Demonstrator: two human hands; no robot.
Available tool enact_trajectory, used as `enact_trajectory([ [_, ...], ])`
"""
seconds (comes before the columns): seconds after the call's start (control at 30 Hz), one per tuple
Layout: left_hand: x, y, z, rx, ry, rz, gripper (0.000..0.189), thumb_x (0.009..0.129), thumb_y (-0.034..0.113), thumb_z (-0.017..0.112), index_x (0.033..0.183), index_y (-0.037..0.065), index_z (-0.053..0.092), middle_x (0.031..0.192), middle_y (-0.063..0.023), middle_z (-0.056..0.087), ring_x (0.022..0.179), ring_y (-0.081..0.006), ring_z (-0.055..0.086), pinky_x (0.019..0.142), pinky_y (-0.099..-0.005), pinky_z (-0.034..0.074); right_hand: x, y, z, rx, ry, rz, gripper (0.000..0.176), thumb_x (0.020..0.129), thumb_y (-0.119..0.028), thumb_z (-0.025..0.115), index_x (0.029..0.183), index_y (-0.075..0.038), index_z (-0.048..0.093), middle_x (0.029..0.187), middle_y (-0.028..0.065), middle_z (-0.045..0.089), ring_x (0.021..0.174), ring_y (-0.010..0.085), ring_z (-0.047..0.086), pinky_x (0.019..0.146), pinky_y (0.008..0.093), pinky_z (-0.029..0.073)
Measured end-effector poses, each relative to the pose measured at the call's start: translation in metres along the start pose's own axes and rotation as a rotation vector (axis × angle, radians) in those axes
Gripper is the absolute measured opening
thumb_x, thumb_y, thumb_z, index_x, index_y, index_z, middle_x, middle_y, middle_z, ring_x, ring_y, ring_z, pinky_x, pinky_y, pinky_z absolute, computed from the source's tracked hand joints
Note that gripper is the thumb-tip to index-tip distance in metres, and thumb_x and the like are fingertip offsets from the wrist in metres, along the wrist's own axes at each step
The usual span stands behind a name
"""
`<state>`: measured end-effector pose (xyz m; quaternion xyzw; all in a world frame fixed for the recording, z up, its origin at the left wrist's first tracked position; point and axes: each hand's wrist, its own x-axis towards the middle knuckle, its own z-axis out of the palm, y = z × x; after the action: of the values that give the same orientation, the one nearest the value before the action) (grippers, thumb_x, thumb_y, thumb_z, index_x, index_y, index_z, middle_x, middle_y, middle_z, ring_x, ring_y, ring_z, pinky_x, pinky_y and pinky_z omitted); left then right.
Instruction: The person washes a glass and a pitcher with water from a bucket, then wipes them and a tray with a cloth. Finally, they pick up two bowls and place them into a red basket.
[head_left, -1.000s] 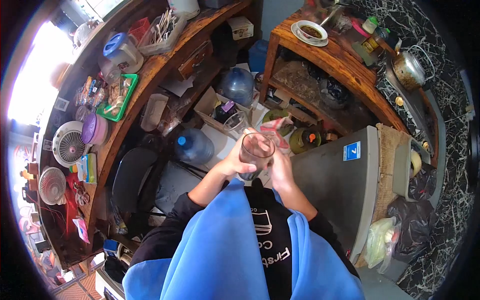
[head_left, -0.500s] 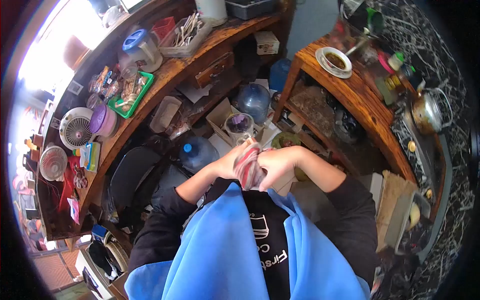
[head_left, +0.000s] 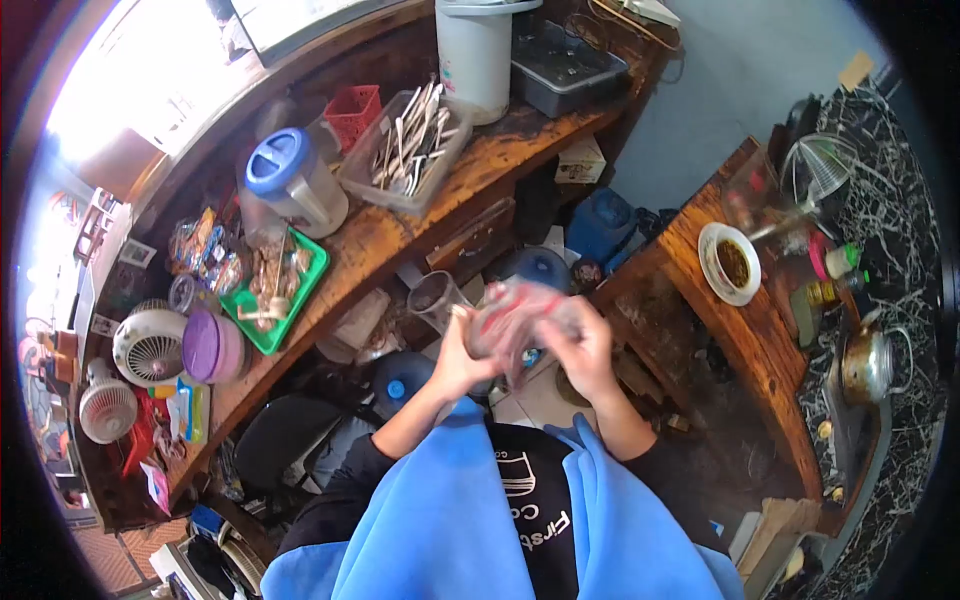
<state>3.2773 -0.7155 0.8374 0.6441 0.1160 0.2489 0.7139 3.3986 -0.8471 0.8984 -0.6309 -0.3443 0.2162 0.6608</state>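
Observation:
In front of my chest, my left hand [head_left: 462, 358] is closed, gripping a clear drinking glass [head_left: 436, 298] at its lower end. The glass tilts to the left with its mouth facing away from me. A red-and-grey striped cloth [head_left: 520, 318] is bunched beside the glass and lies against my left hand. My right hand [head_left: 583, 348] is closed on the cloth's right side. Motion blurs the cloth and my right fingers, and the cloth covers part of both hands.
A curved wooden counter on the left bears a green tray [head_left: 292, 300], a blue-lidded pitcher [head_left: 300, 185] and a utensil bin [head_left: 415, 150]. On the right-hand table stand a bowl of dark liquid [head_left: 730, 263] and a kettle [head_left: 866, 366]. Water jugs [head_left: 395, 385] sit below.
My hands have moved apart, and the right hand has drawn the cloth up and right. The glass has shifted left and tilted. The view has turned.

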Motion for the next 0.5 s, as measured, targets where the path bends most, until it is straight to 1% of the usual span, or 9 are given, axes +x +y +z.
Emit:
enact_trajectory([
  [0.03,0.017,0.014,-0.002,-0.133,0.026,-0.067,0.055,0.063,0.015,0.070,0.104,0.003,0.035,0.099,-0.0107,0.048,0.092,-0.0188,0.049,0.083,-0.0313,0.039,0.011,-0.008,-0.002,-0.215,0.092,-0.200,0.015,0.077,-0.012,0.055,0.085,-0.001,0.051,0.079,0.0061,0.052,0.072,0.0140,0.052,0.065,0.0270,0.042],
  [0.07,0.033,0.028,-0.001,-0.267,0.052,-0.137,0.051,0.065,0.014,0.068,0.101,0.004,0.034,0.099,-0.0109,0.047,0.093,-0.0182,0.048,0.082,-0.0306,0.039,0.010,-0.006,0.009,-0.180,0.145,-0.210,0.029,0.080,-0.021,0.051,0.099,0.001,0.052,0.102,0.0148,0.048,0.096,0.0246,0.046,0.081,0.0349,0.036],
  [0.13,0.065,0.022,0.008,-0.293,0.128,-0.010,0.047,0.070,0.022,0.063,0.103,0.005,0.034,0.098,-0.0092,0.047,0.092,-0.0169,0.048,0.079,-0.0287,0.040,0.011,0.008,0.036,-0.384,-0.036,-0.351,0.055,0.084,-0.039,0.040,0.119,0.004,0.037,0.122,0.0229,0.032,0.115,0.0357,0.029,0.095,0.0426,0.020],
  [0.17,0.080,0.021,0.013,-0.261,0.135,-0.002,0.045,0.073,0.025,0.059,0.103,0.005,0.035,0.097,-0.0094,0.047,0.090,-0.0163,0.048,0.078,-0.0284,0.040,0.018,0.008,0.046,-0.461,-0.149,-0.350,0.073,0.084,-0.051,0.029,0.129,0.006,0.016,0.132,0.0279,0.013,0.123,0.0420,0.009,0.099,0.0464,0.005],
  [0.2,0.093,0.021,0.018,-0.229,0.139,0.006,0.043,0.076,0.029,0.056,0.104,0.004,0.035,0.097,-0.0096,0.047,0.087,-0.0156,0.048,0.076,-0.0282,0.040,0.022,0.022,0.049,-0.554,-0.111,-0.351,0.078,0.083,-0.055,0.023,0.130,0.006,0.009,0.133,0.0287,0.007,0.124,0.0423,0.003,0.100,0.0459,0.002],
  [0.23,0.102,0.019,0.026,-0.244,0.118,-0.044,0.042,0.079,0.034,0.051,0.103,0.004,0.035,0.095,-0.0095,0.046,0.083,-0.0145,0.047,0.074,-0.0283,0.040,0.034,0.022,0.046,-0.461,-0.003,-0.337,0.079,0.083,-0.054,0.025,0.129,0.007,0.008,0.133,0.0287,0.008,0.125,0.0414,0.005,0.100,0.0449,0.003],
  [0.3,0.125,0.009,0.038,-0.246,0.115,-0.032,0.040,0.077,0.027,0.055,0.102,0.003,0.035,0.091,-0.0088,0.045,0.077,-0.0137,0.046,0.070,-0.0283,0.040,0.064,0.023,0.034,-0.369,0.111,-0.318,0.079,0.083,-0.054,0.026,0.129,0.008,0.008,0.133,0.0288,0.010,0.125,0.0405,0.007,0.101,0.0439,0.004],
  [0.4,0.155,0.020,0.052,0.135,0.126,0.049,0.047,0.067,0.026,0.066,0.096,0.003,0.038,0.089,-0.0094,0.049,0.079,-0.0169,0.049,0.072,-0.0296,0.041,0.097,0.025,0.003,0.228,0.250,0.069,0.050,0.091,-0.033,0.024,0.121,0.006,0.031,0.123,0.0171,0.036,0.115,0.0221,0.034,0.096,0.0300,0.023],
  [0.5,0.178,0.024,0.049,0.418,0.003,0.095,0.057,0.057,0.036,0.072,0.090,0.002,0.041,0.080,-0.0119,0.052,0.073,-0.0210,0.053,0.069,-0.0313,0.042,0.112,0.007,-0.037,0.263,0.079,0.408,0.045,0.089,-0.035,0.032,0.107,0.002,0.050,0.104,0.0104,0.053,0.094,0.0150,0.050,0.083,0.0262,0.037],
])
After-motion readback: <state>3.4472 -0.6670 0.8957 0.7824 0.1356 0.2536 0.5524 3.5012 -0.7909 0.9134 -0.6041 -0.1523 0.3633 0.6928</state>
